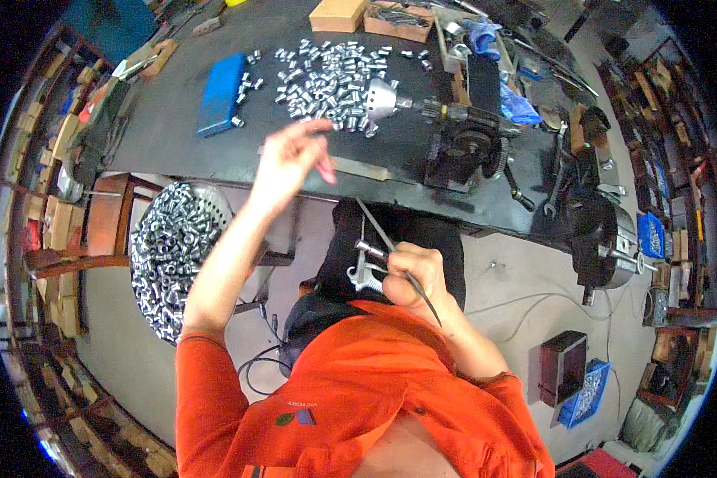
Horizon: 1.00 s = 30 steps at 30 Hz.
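My left hand (288, 166) is raised over the near edge of the dark workbench (163, 119), slightly blurred. Its fingers are apart with nothing in them, the index reaching toward a spread of small shiny metal fittings (319, 88). My right hand (414, 275) is closed around a long thin metal tool (384, 233) like a slim file, slanting across my lap. At its fingers is a small metal cylinder (370, 249); I cannot tell whether it is gripped. A grey metal piece (364, 277), its kind unclear, shows beside that hand. Just beyond my left hand lies a flat bar (358, 169).
A round tub of fittings (171, 263) stands left of me by a wooden chair (111, 215). On the bench are a blue box (221, 94), a geared machine with a crank (470, 147) and wrenches (556, 187). A blue crate (585, 394) sits on the floor at right.
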Available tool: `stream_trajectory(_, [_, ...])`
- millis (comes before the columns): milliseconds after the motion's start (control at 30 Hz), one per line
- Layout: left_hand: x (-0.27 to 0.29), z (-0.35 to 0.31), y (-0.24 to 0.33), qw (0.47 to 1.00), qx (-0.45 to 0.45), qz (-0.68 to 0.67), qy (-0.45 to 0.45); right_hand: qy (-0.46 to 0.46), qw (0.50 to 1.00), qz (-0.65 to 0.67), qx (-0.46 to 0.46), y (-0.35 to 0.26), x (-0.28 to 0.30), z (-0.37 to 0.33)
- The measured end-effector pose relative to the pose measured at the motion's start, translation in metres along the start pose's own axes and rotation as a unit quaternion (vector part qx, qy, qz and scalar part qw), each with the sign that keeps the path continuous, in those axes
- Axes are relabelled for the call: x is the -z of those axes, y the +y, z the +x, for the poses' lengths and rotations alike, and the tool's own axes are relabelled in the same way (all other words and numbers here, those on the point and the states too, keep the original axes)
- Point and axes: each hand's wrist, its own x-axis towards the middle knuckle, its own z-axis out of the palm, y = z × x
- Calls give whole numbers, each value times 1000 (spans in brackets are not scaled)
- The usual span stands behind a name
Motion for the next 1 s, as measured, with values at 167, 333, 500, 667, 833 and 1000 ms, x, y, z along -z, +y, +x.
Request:
stream_trajectory(167, [-44, -64, 2, 951, 86, -293, -41, -2, 996, 68, -63, 3, -15, 5])
stream_trajectory(333, [-73, -72, 0, 900, 104, -424, 2, -19, 965, 212, -151, 15, -26, 4])
stream_trajectory(500, [-77, -77, 7, 851, 128, -510, 4, -34, 939, 280, -197, 7, -28, 5])
stream_trajectory(667, [-47, -74, 14, 892, 66, -445, 45, -38, 945, 216, -244, 21, -24, -10])
stream_trajectory(833, [-22, -105, 4, 965, 155, -196, 83, -26, 987, 106, -119, 11, -23, -6])
stream_trajectory(1000, [-47, -119, -10, 983, 172, -69, -14, -66, 988, 103, -92, 4, -25, 5])
